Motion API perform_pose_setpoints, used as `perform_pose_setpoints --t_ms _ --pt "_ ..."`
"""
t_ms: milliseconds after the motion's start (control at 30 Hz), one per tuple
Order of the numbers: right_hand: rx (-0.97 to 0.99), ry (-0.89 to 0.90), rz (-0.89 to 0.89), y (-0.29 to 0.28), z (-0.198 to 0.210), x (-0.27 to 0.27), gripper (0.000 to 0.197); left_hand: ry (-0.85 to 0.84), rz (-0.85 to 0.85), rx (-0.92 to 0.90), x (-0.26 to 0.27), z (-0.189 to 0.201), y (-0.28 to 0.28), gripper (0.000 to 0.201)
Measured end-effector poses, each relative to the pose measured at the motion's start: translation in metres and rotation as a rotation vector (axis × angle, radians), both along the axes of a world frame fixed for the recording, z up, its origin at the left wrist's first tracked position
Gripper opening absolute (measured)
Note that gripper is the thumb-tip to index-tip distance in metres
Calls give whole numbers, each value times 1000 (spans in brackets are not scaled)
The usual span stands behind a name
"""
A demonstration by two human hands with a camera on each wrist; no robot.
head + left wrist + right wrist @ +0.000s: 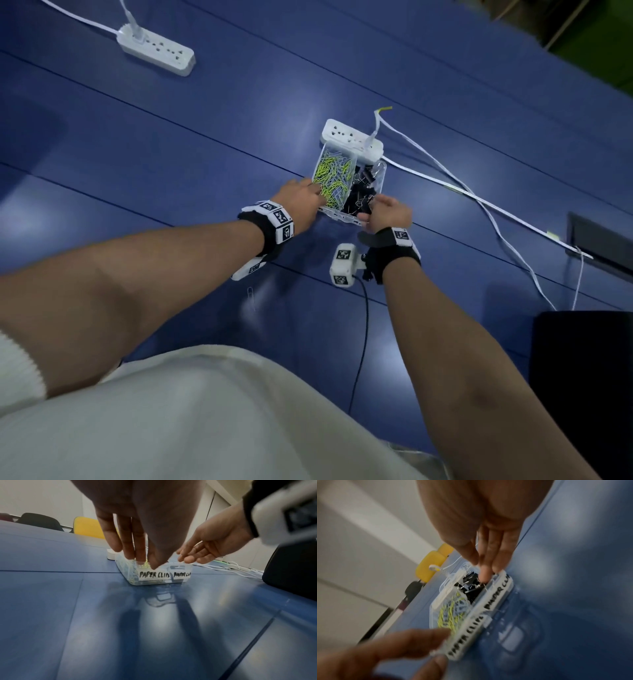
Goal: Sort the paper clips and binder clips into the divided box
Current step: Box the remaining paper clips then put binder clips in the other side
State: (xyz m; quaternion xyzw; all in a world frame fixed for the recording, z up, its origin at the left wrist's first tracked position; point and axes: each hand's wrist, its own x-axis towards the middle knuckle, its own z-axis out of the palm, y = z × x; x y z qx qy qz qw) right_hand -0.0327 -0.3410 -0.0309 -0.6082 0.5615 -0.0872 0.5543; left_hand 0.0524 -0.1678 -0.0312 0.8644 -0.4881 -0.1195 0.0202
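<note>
A clear divided box (342,216) sits on the blue table, labelled PAPER CLIPS and BINDER CLIPS on its near wall (154,574). Green and white paper clips (334,174) fill its left compartment, and black binder clips (359,198) fill the right one. My left hand (313,190) reaches into the paper clip side with straight fingers (140,555) that touch the clips, thumb at the near wall. My right hand (369,207) hovers over the binder clips (471,585), fingers (485,574) extended down onto them. One loose white paper clip (251,294) lies on the table near my left wrist.
A white power strip (352,140) lies right behind the box, with white cables (479,202) running off to the right. Another power strip (156,51) is at the far left. A black object (582,377) stands at the right edge. Chairs (89,527) stand beyond the table.
</note>
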Motion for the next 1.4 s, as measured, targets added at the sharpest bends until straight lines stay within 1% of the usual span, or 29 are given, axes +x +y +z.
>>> perform_pose_setpoints --t_ms 33,100,167,200,267,367,467,533,567,600,667,767,833,900,1000,1100,1200,1300,1367,1400 --pt "-124 16 -7 4 -1 -3 16 16 -11 -12 1 1 2 33" --pt "-365 3 15 14 -3 -13 15 89 -15 -91 3 3 9 35" --pt "-547 -37 110 29 -1 -24 10 154 4 -186 7 7 26 34" --pt "-609 -46 197 40 0 -29 6 170 30 -207 9 8 38 33" --pt "-637 -29 456 69 6 -41 5 191 127 -183 16 9 72 29" --pt "-563 77 836 114 0 -59 14 221 332 -22 22 6 140 24" --pt "-446 181 1101 152 -7 -76 31 235 483 96 17 -2 209 20" --pt "-463 282 1261 173 -10 -87 48 292 535 165 6 -8 240 27" --pt "-497 323 1309 183 -12 -92 55 323 550 186 0 -10 250 31" --pt "-526 346 1318 191 -14 -97 59 347 562 193 -6 -12 258 35" --pt "-564 351 1276 204 -19 -104 58 361 592 180 -19 -15 265 38" --pt "-663 356 1255 218 -21 -107 42 300 610 116 -38 -18 262 38" --pt "-729 369 1251 223 -19 -104 27 243 617 79 -44 -17 254 37" --pt "-776 395 1248 227 -19 -102 18 215 634 66 -46 -15 246 33" --pt "-799 415 1260 230 -22 -100 20 188 632 93 -49 -11 233 22" --pt "-800 430 1291 229 -23 -98 25 185 634 138 -53 -9 225 16" --pt "-801 443 1317 223 -23 -96 29 206 631 168 -55 -8 218 14" --pt "-835 458 1371 215 -24 -95 33 200 568 176 -54 -5 213 15" --pt "-848 451 1388 210 -26 -95 33 195 543 168 -51 -2 209 16" --pt "-839 442 1366 206 -27 -96 31 194 541 156 -50 0 206 15"
